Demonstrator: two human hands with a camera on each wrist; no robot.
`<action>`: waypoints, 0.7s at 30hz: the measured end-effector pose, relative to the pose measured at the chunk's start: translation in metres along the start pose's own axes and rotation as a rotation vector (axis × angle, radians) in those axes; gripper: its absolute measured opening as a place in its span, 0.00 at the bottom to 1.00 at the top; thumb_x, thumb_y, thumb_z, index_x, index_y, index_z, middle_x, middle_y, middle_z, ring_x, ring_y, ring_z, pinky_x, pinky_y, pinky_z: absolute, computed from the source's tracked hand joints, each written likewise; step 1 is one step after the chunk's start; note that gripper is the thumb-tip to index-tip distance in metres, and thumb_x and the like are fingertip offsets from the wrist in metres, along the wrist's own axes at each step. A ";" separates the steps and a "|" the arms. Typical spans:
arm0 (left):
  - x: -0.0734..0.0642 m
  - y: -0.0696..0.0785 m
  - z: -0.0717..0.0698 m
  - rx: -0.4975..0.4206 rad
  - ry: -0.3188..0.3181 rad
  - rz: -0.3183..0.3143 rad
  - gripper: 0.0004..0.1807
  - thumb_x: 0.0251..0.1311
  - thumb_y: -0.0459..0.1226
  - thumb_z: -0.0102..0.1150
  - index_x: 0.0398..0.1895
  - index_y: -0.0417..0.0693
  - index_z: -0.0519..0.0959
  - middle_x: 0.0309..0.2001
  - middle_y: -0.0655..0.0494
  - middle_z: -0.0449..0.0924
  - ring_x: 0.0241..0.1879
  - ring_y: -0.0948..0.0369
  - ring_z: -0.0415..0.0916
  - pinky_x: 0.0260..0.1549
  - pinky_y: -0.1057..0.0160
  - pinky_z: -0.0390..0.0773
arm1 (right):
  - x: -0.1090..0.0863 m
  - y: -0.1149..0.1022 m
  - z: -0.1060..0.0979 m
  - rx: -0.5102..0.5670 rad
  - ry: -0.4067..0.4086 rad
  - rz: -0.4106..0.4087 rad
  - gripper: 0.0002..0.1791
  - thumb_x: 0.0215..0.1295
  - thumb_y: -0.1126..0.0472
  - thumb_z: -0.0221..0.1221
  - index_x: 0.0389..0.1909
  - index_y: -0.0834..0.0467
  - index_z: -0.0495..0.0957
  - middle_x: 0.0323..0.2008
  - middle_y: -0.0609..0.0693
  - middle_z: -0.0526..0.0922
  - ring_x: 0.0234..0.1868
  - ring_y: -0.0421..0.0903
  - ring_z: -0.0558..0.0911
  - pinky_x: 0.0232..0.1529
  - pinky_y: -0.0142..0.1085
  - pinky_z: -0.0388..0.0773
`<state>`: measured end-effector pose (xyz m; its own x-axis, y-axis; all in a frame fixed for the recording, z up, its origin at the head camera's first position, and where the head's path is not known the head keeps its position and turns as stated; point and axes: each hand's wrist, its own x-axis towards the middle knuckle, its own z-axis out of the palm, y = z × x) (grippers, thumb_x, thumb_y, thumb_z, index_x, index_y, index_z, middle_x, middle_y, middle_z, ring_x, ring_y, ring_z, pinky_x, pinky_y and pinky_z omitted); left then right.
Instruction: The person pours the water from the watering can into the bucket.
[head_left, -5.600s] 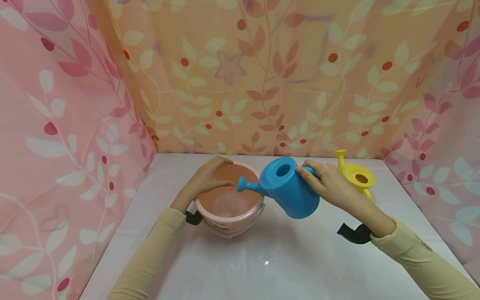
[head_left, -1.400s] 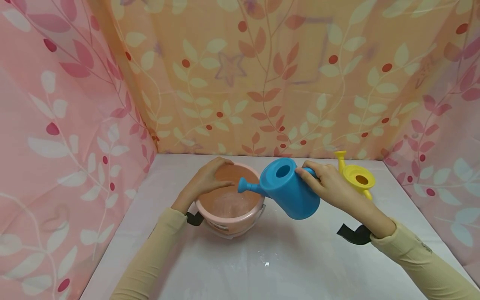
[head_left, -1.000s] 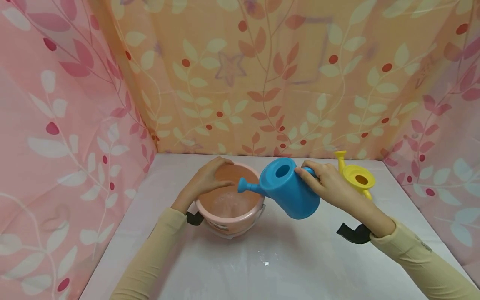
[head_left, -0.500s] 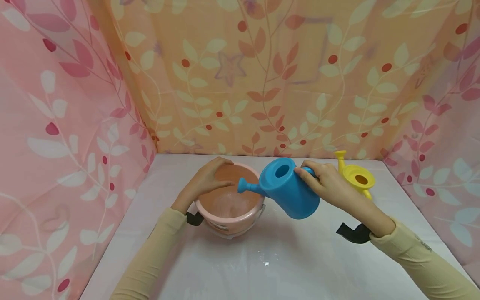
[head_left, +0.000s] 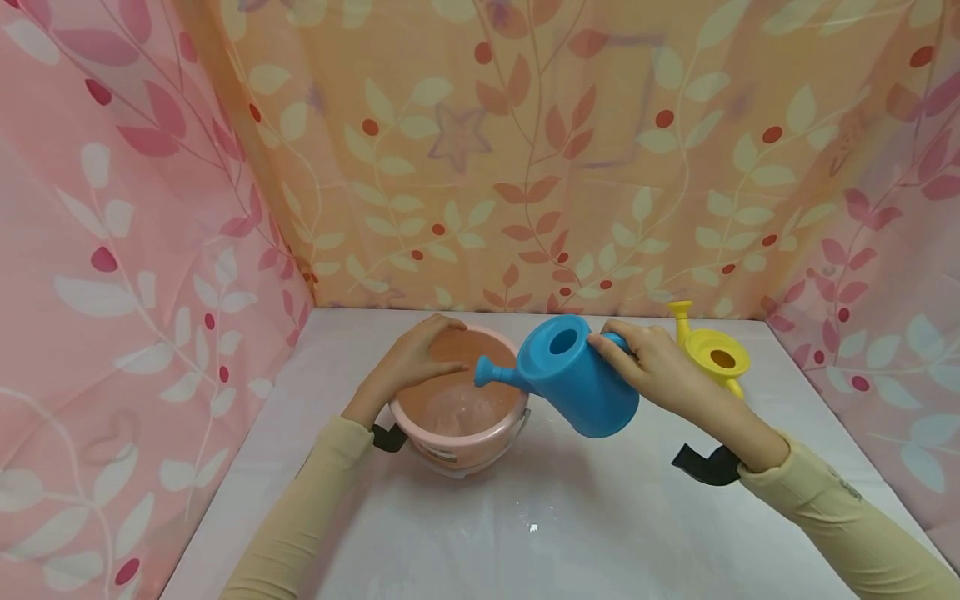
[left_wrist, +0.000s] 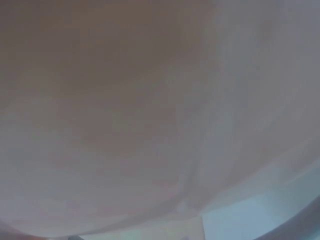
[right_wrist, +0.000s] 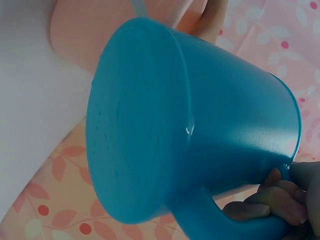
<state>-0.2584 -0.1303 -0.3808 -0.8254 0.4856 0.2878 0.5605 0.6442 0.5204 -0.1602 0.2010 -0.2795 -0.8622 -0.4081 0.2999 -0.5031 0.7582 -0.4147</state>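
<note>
My right hand grips the handle of a blue watering can, its fingers curled round the handle in the right wrist view. The can is tilted left, its spout over the right rim of a pink bucket. Ripples and a pale disturbed patch show on the water in the bucket, below the sprinkler head. My left hand holds the bucket's left rim, thumb over the inside and fingers along the back left edge. The left wrist view is filled by blurred pinkish bucket wall.
A yellow watering can stands at the back right of the white table, beyond my right forearm. Small water drops lie in front of the bucket. Floral cloth walls enclose the back and both sides.
Both hands, the bucket and the tilted blue can stay almost in the same place throughout. The ripples on the bucket's water shift from frame to frame.
</note>
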 end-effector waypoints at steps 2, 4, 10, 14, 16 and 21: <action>0.000 0.000 0.000 -0.003 -0.002 -0.007 0.34 0.45 0.56 0.67 0.56 0.55 0.72 0.53 0.60 0.73 0.57 0.58 0.68 0.57 0.53 0.69 | 0.000 0.000 0.000 0.003 -0.001 0.000 0.12 0.68 0.53 0.51 0.31 0.58 0.73 0.25 0.50 0.80 0.29 0.47 0.81 0.36 0.52 0.80; 0.000 -0.001 0.000 -0.005 -0.003 -0.007 0.34 0.45 0.56 0.67 0.56 0.55 0.72 0.54 0.60 0.72 0.57 0.58 0.68 0.57 0.52 0.69 | 0.000 -0.001 0.000 0.004 -0.003 0.002 0.13 0.68 0.53 0.51 0.30 0.58 0.73 0.25 0.50 0.80 0.29 0.47 0.81 0.36 0.53 0.80; 0.000 0.000 0.000 -0.006 -0.007 -0.012 0.33 0.46 0.54 0.68 0.56 0.55 0.72 0.54 0.60 0.72 0.58 0.58 0.67 0.57 0.52 0.69 | 0.000 -0.002 0.000 0.006 -0.012 0.014 0.13 0.68 0.53 0.51 0.31 0.58 0.73 0.26 0.50 0.80 0.30 0.47 0.81 0.37 0.52 0.80; -0.001 0.000 0.000 -0.012 -0.007 -0.014 0.32 0.47 0.53 0.68 0.56 0.54 0.71 0.54 0.59 0.72 0.57 0.57 0.67 0.57 0.51 0.69 | 0.000 -0.003 -0.001 0.008 -0.024 0.021 0.13 0.68 0.52 0.51 0.31 0.58 0.73 0.24 0.49 0.79 0.29 0.46 0.80 0.37 0.52 0.81; -0.001 0.000 0.000 -0.016 -0.007 -0.012 0.32 0.47 0.52 0.68 0.56 0.54 0.71 0.54 0.59 0.72 0.58 0.57 0.67 0.57 0.51 0.69 | 0.000 -0.003 -0.001 0.010 -0.027 0.022 0.13 0.68 0.52 0.51 0.30 0.57 0.72 0.24 0.48 0.78 0.28 0.45 0.79 0.37 0.52 0.81; -0.001 0.000 0.000 -0.015 -0.011 -0.005 0.32 0.48 0.51 0.68 0.56 0.53 0.71 0.54 0.57 0.72 0.58 0.56 0.67 0.58 0.51 0.68 | 0.000 -0.004 -0.001 0.013 -0.030 0.028 0.13 0.68 0.52 0.51 0.30 0.57 0.73 0.25 0.49 0.80 0.30 0.47 0.81 0.37 0.52 0.80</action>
<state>-0.2575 -0.1303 -0.3808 -0.8276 0.4889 0.2760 0.5549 0.6379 0.5340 -0.1583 0.1986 -0.2775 -0.8771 -0.4021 0.2626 -0.4796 0.7627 -0.4339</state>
